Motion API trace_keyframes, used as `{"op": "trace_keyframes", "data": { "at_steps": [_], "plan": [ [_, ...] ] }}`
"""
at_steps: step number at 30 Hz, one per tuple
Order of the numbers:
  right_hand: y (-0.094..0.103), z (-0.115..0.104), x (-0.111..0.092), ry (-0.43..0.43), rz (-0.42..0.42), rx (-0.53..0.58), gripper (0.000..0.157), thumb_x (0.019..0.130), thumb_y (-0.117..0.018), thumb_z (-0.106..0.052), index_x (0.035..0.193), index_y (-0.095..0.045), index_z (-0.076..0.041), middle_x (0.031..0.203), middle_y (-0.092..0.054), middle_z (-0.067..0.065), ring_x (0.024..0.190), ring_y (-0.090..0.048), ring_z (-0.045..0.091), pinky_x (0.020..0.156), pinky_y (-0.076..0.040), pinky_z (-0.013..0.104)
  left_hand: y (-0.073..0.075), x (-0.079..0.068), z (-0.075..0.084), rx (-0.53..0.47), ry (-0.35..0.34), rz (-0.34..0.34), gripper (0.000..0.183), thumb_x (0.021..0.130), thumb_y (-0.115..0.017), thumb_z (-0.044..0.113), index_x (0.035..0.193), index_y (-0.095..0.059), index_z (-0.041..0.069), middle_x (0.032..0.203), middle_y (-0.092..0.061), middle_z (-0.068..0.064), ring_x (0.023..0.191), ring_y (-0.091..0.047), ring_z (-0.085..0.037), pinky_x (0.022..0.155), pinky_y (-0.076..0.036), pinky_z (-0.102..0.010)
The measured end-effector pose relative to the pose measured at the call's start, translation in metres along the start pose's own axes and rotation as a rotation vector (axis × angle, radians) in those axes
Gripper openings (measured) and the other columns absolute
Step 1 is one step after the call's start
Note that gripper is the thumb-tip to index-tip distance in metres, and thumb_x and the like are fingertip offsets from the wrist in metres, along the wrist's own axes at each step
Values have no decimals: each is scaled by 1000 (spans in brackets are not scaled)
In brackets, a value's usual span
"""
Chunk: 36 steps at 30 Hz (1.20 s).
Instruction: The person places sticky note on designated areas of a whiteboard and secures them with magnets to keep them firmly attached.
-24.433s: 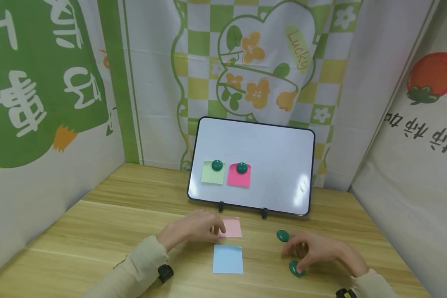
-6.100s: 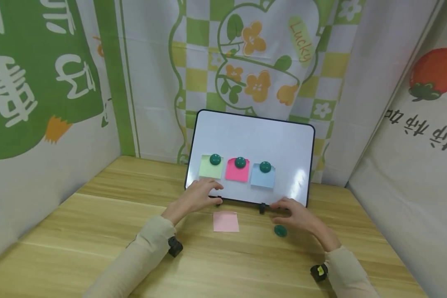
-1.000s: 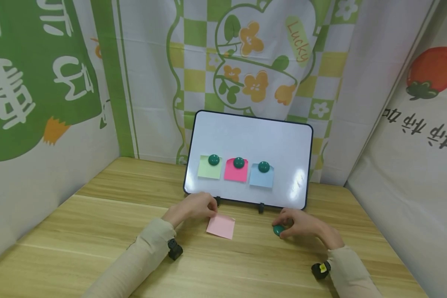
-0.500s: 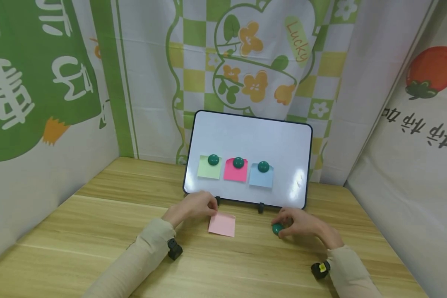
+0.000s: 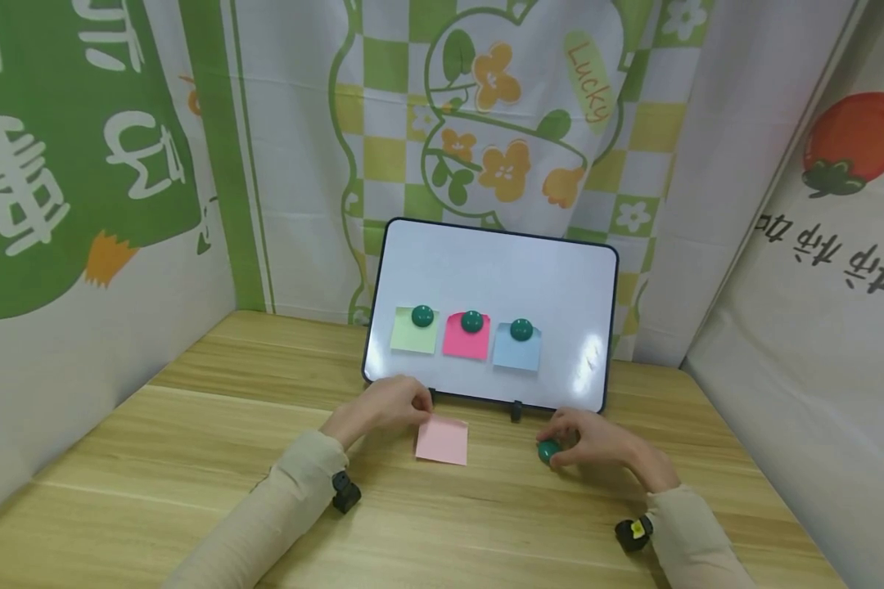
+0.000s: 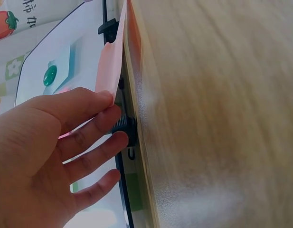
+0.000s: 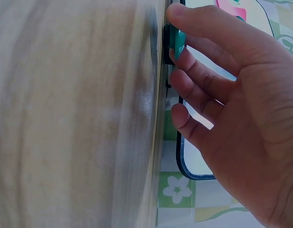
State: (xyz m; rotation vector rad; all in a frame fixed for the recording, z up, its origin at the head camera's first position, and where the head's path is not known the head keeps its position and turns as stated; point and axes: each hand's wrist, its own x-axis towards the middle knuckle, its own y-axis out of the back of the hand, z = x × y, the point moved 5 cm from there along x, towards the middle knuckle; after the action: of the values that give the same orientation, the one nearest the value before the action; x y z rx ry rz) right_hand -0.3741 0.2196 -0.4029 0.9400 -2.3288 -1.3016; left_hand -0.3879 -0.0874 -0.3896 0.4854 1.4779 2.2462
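Observation:
My left hand (image 5: 389,402) pinches a pale pink sticky note (image 5: 442,440) at its far left corner, between thumb and index finger. The left wrist view shows the note (image 6: 112,66) rising from those fingertips, seen nearly edge-on. To the right, my right hand (image 5: 588,438) grips a round green magnet (image 5: 548,451) between thumb and fingers, just over the wooden table. In the right wrist view the magnet (image 7: 179,42) sits between the thumb and fingertips. Behind both hands stands a whiteboard (image 5: 501,262) bearing a light green note (image 5: 412,337), a hot pink note (image 5: 466,343) and a light blue note (image 5: 516,356).
Each note on the board has a green magnet (image 5: 520,330) near its top edge. Black clips (image 5: 516,411) support the board's lower edge. The wooden table (image 5: 442,523) runs back to printed curtains (image 5: 302,164) on three sides.
Since the oldest frame, the blue note has gone from table to board under a magnet. Lately both hands closed on the pink note and last table magnet; the note swung slightly right.

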Motion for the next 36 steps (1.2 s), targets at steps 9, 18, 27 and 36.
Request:
{"op": "trace_keyframes", "data": {
  "at_steps": [9, 18, 27, 36],
  "plan": [
    [1, 0, 0, 13, 8, 21, 35, 80, -73, -29, 113, -67, -18, 105, -57, -3, 96, -51, 21, 81, -45, 35, 1, 3, 3, 13, -6, 16, 8, 87, -64, 25, 81, -70, 25, 80, -63, 14, 79, -57, -6, 77, -48, -30],
    [5, -2, 0, 21, 47, 14, 35, 80, -73, -28, 113, -67, -17, 102, -56, -5, 92, -54, 18, 77, -48, 31, 0, 6, 4, 33, -18, 21, 8, 87, -64, 26, 81, -70, 25, 79, -63, 14, 78, -56, -6, 75, -47, -29],
    [15, -9, -1, 53, 113, -46, 37, 80, -73, -30, 114, -67, -16, 104, -56, -5, 93, -52, 15, 79, -46, 31, -1, 11, 13, 32, -57, 22, 8, 86, -64, 24, 82, -71, 24, 77, -64, 14, 75, -56, -5, 73, -48, -26],
    [29, -18, -4, 130, 218, -52, 31, 82, -72, -23, 112, -67, -16, 103, -57, -4, 96, -55, 19, 85, -49, 42, 3, 28, 35, 56, -94, 46, 9, 87, -63, 26, 85, -71, 24, 79, -64, 14, 77, -56, -5, 74, -47, -26]
  ]
}}
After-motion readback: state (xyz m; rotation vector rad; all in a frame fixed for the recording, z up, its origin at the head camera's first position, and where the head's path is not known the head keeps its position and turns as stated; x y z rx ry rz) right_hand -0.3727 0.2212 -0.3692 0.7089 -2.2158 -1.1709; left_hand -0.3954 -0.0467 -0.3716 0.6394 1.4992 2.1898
